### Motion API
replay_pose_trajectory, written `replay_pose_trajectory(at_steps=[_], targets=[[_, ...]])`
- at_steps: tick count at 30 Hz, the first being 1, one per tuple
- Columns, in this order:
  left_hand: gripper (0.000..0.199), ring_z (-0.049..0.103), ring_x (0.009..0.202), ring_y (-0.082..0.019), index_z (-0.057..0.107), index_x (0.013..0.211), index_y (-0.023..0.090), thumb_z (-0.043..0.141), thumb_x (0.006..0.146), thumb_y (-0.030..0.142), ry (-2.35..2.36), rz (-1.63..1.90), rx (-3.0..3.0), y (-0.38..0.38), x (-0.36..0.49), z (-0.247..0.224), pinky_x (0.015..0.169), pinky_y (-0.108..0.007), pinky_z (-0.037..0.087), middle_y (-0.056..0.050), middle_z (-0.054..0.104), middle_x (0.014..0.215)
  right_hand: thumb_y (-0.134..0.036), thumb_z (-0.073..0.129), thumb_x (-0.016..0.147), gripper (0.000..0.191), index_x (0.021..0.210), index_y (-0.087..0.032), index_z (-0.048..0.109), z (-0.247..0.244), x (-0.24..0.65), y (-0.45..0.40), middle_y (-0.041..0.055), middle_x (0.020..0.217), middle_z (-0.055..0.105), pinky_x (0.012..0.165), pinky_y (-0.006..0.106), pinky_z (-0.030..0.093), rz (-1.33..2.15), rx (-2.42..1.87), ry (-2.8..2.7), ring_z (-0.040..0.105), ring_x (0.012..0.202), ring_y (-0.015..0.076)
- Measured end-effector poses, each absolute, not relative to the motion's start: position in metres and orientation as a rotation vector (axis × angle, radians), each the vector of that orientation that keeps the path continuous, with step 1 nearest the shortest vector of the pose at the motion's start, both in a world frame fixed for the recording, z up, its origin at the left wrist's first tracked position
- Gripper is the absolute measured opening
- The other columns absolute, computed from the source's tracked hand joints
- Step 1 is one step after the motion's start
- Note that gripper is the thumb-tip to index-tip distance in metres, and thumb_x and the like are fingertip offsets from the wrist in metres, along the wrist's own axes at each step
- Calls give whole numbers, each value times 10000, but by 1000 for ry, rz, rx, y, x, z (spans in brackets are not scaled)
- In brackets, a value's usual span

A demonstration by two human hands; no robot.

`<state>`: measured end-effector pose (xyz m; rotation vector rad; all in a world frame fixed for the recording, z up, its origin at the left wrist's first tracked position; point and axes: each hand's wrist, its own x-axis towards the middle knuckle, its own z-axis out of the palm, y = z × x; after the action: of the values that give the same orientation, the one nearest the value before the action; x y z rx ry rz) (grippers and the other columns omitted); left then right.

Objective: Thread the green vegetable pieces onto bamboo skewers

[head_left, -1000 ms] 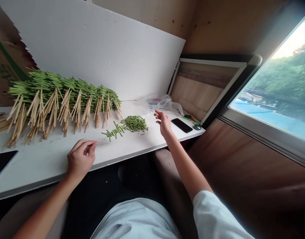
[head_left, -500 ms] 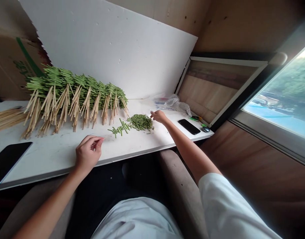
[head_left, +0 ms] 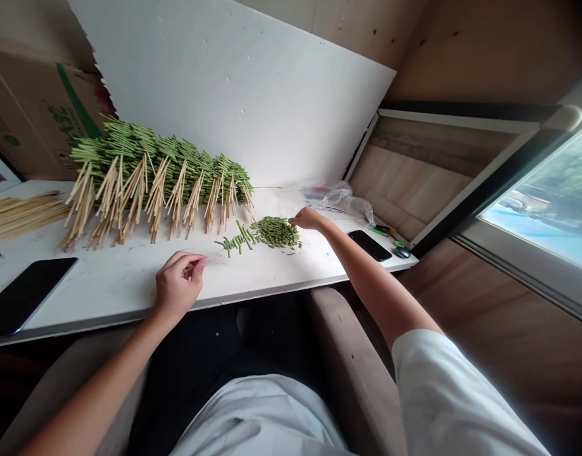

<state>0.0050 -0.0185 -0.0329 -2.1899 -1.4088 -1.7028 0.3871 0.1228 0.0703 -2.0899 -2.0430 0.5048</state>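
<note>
Low over the front of the white table, my left hand (head_left: pixel 180 278) pinches the near end of a thin skewer (head_left: pixel 216 252). Short green bean pieces (head_left: pixel 240 239) are threaded crosswise along its far part, which reaches toward a loose heap of cut green beans (head_left: pixel 276 232). My right hand (head_left: pixel 308 219) is at the right edge of that heap, fingers drawn together in a pinch. Whatever lies between its fingertips is too small to make out. Behind the left hand, filled green bean skewers (head_left: pixel 162 158) are stacked in a long row, bare stick ends facing me.
Bare wooden skewers (head_left: pixel 27 214) lie at the left, behind a dark phone (head_left: pixel 29 296). Another phone (head_left: pixel 369 245), a computer mouse (head_left: pixel 403 252) and clear plastic wrapping (head_left: pixel 342 197) are on the right. A white board (head_left: pixel 238 95) stands upright behind the table (head_left: pixel 253 278).
The camera view has turned slightly left, so everything sits farther right. My right fingertips have come a little closer over the bean heap. My left hand keeps its pinch on the skewer.
</note>
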Motion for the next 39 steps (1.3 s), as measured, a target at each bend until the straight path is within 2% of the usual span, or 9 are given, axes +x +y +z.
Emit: replay_pose_trajectory(at_steps=[5,11,17,23,25,30,34,36,39], targets=[[161,671,723,-149,771,917,152,693,1012,255,-1396,-1724,-2179,-16,6,-33,655,-255,539,-57,740,898,-368,728,1005,258,1096,-166,860,72,370,128,109,984,810,666,254,452,368,-1900,-2229,667,778,176],[170,660,697,-140,768,913,149,688,1012,261,-1402,-1759,-2195,-17,8,-33,621,-244,528,-58,736,886,-255,805,928,228,1148,-235,865,76,350,135,83,1065,809,666,250,449,244,-1857,-2496,677,795,171],[173,688,744,-153,767,920,151,674,1020,258,-1388,-1777,-2211,-16,7,-34,656,-248,554,-65,741,908,-233,741,969,231,1162,-175,855,81,351,150,128,1016,816,684,270,457,72,-2019,-2412,697,805,203],[157,683,741,-151,763,923,155,670,1017,238,-1373,-1772,-2217,-17,6,-35,657,-248,552,-61,739,907,-207,785,933,209,1124,-232,867,83,349,156,92,971,809,698,269,478,97,-2017,-2455,701,802,201],[154,687,746,-153,764,925,158,670,1016,239,-1372,-1777,-2222,-17,6,-34,657,-248,553,-62,741,912,-162,776,927,235,1139,-216,861,82,346,156,106,993,805,716,272,487,79,-2023,-2444,710,821,208],[145,693,745,-156,765,932,160,682,1012,247,-1378,-1785,-2224,-17,7,-34,638,-246,548,-64,743,914,-19,690,924,425,1275,-230,804,83,340,159,121,1246,772,801,266,508,-23,-1950,-2367,731,1012,225],[158,690,732,-153,765,928,158,680,1017,258,-1370,-1774,-2225,-18,7,-33,628,-246,543,-62,742,904,-156,758,953,294,1230,-229,822,84,332,167,109,1269,779,841,264,523,27,-1929,-2427,736,1056,232],[165,689,726,-151,765,925,157,677,1018,261,-1366,-1772,-2225,-18,7,-32,627,-246,542,-62,742,900,-245,803,941,215,1148,-211,852,83,327,171,110,1206,805,822,264,531,82,-1965,-2472,745,1001,234],[180,692,734,-153,766,921,157,667,1023,267,-1373,-1769,-2228,-18,7,-31,640,-247,549,-64,743,901,-312,847,907,203,1060,-181,871,79,319,175,118,1077,830,774,274,542,125,-2006,-2493,750,900,238]])
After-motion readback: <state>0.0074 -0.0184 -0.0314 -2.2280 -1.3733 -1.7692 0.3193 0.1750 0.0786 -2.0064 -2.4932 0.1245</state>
